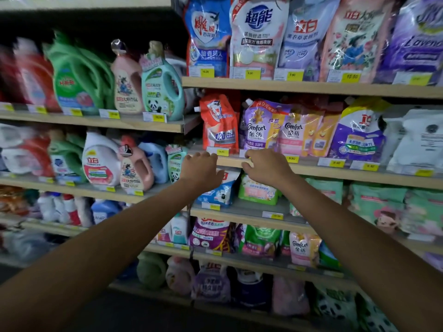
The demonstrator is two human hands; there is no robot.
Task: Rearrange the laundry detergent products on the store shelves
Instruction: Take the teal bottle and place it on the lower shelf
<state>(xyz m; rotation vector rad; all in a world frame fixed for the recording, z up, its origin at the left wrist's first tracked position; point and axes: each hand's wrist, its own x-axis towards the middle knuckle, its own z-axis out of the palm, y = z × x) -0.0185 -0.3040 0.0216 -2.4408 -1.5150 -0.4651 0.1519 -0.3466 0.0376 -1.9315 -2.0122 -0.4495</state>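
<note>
Two hands reach toward the middle shelf (311, 170) of the right-hand bay: the left hand (201, 170) and the right hand (265, 167) are just apart, fingers loosely spread, and neither is clamped on anything. The right hand's fingertips rest at the shelf's front lip, just below the purple Comfort pouch (260, 127); the left hand hovers under the orange pouch (219, 123), in front of the blue bag (221, 190) one shelf down. Whether the left hand touches the lip I cannot tell. The pouches on this shelf stand upright behind their price tags, though the orange one leans a little. The bottles (134, 166) in the left bay sit in rough rows. By my reading the work is early here: nothing is held, and any shifting of these pouches is not yet done.
</note>
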